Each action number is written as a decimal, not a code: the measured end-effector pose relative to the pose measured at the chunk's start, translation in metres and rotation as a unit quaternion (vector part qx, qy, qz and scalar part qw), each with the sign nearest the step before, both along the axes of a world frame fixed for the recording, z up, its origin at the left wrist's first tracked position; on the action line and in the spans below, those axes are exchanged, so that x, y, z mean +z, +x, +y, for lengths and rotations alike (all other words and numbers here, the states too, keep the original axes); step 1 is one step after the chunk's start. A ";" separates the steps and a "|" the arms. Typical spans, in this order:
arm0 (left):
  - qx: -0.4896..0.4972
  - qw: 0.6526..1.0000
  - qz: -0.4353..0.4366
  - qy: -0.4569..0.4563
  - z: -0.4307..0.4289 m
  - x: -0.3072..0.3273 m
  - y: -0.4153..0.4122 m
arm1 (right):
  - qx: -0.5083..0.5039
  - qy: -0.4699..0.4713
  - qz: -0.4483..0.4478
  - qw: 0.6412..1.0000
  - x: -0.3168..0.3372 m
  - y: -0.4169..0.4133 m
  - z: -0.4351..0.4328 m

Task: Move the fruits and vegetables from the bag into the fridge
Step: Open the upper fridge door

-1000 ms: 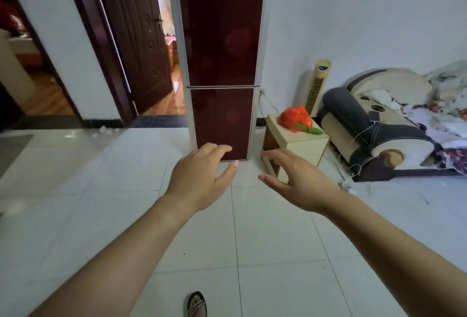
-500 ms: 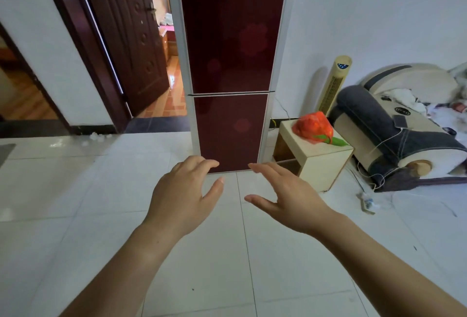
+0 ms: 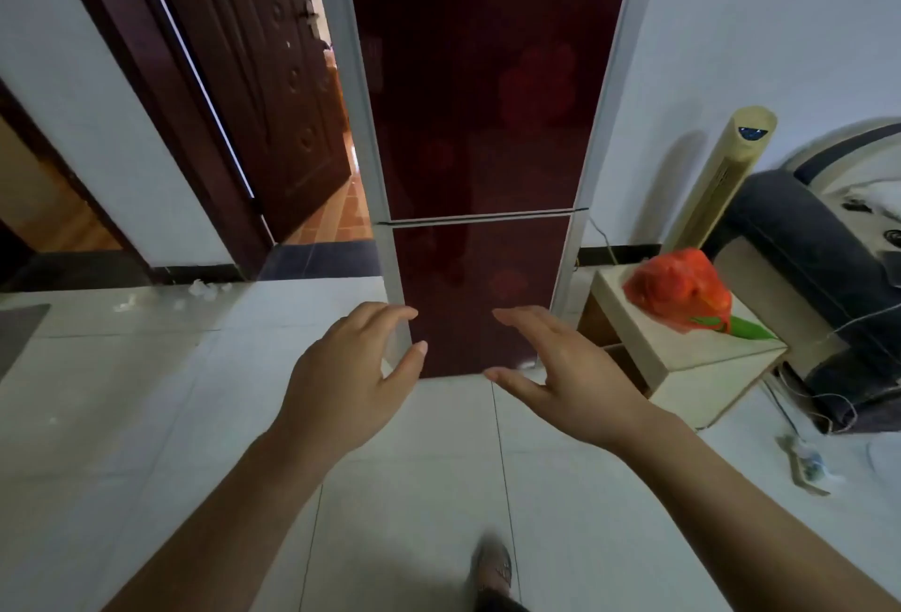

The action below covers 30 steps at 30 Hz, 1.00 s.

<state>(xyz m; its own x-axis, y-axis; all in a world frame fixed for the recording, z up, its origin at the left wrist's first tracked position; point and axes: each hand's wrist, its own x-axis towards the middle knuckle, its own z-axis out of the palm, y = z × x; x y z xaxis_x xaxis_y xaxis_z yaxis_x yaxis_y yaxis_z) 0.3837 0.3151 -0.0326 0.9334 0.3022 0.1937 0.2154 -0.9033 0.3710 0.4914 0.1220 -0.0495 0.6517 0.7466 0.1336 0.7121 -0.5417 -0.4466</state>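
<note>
I see the glossy dark-red fridge [image 3: 482,148] looming larger than before; my left hand [image 3: 348,380] and right hand [image 3: 568,375] hover empty, fingers relaxed, and the crinkled orange bag [image 3: 677,289] sits at centre right.

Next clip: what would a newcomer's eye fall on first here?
The dark red fridge, doors closed, fills the centre. The left hand and right hand are held out empty before its lower door. On the right, an orange-red bag sits on a pale cabinet.
</note>
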 end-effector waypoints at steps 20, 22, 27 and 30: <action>0.111 0.988 -0.032 -0.100 0.194 0.019 0.235 | 0.117 0.002 -0.089 0.989 0.048 0.283 0.222; 0.081 0.989 -0.047 -0.117 0.214 0.022 0.258 | 0.126 0.001 -0.098 0.987 0.055 0.300 0.242; 0.021 0.985 -0.080 -0.150 0.279 0.036 0.313 | 0.078 0.045 -0.129 0.988 0.066 0.331 0.297; -0.004 0.976 -0.079 -0.203 0.320 0.043 0.342 | 0.029 0.066 -0.136 0.988 0.069 0.343 0.324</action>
